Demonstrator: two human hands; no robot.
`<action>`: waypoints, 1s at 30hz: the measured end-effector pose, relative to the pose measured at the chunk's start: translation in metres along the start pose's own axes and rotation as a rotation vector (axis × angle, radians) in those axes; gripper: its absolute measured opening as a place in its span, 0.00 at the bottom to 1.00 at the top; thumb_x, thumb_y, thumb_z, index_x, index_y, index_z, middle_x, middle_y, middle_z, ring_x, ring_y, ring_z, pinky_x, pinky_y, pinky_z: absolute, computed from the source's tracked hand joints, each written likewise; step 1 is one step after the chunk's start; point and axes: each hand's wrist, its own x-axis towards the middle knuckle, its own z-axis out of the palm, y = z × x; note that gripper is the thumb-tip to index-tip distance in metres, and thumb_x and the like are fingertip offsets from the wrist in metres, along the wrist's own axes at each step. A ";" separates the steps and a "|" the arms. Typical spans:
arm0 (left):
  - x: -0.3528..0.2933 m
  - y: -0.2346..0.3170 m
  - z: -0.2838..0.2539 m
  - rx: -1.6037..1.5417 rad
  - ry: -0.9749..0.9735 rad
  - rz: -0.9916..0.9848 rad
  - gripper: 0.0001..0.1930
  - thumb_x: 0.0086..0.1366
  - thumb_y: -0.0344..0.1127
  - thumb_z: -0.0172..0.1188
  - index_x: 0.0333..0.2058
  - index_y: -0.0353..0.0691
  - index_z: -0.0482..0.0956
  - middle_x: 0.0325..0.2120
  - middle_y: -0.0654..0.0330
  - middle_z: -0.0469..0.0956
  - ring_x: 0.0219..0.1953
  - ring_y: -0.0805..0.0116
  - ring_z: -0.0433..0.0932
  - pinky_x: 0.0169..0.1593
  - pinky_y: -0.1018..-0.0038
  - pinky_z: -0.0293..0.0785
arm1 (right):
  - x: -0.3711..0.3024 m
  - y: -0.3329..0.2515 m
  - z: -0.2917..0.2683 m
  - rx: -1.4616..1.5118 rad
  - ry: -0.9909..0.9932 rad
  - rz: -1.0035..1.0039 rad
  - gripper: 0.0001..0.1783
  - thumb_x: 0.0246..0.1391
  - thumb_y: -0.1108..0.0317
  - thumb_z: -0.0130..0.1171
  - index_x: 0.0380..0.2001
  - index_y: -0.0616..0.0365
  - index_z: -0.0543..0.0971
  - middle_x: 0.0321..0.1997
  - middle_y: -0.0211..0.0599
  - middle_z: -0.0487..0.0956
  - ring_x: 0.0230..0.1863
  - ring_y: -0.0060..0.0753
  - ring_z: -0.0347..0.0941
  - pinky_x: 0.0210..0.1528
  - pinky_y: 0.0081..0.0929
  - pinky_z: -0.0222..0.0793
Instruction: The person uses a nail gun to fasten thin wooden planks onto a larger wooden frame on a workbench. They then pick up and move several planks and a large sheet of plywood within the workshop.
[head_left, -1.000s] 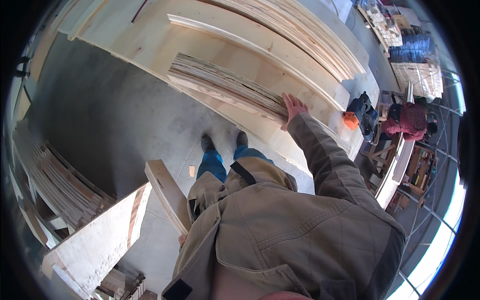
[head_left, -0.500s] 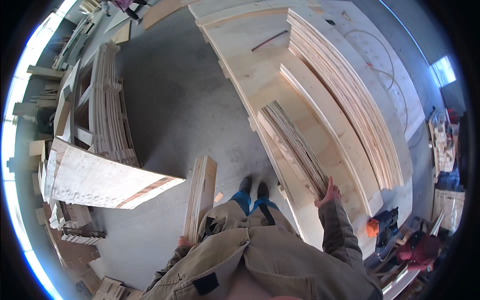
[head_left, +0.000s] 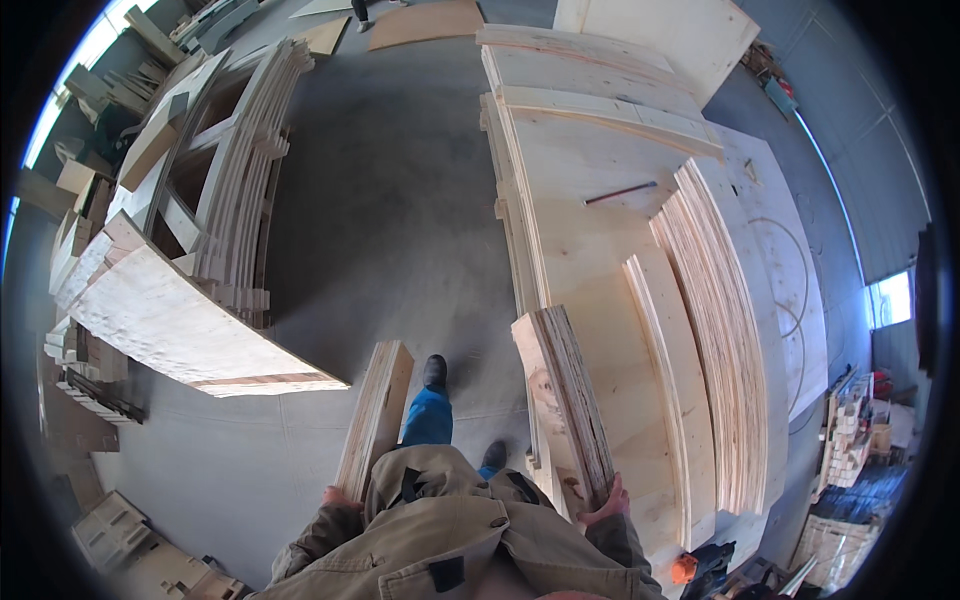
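Between held planks; floor lane

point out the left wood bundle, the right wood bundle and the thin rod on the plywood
Left wood bundle (head_left: 367, 425): head view, middle of its layered side.
Right wood bundle (head_left: 577, 400): head view, middle of its dark layered side.
Thin rod (head_left: 620, 194): head view, middle of its length.

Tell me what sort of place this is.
Most likely a woodworking shop: plywood strips lie stacked on the right, wooden frames are piled on the left, and the left hand holds a wooden beam.
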 end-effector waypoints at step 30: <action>0.311 0.300 -0.424 0.016 -0.097 -0.332 0.52 0.37 0.57 0.84 0.56 0.34 0.69 0.57 0.45 0.75 0.61 0.48 0.76 0.63 0.58 0.76 | 0.418 -0.680 -0.134 -0.065 -0.083 -0.083 0.69 0.28 0.58 0.76 0.76 0.55 0.52 0.62 0.58 0.71 0.65 0.60 0.68 0.69 0.46 0.68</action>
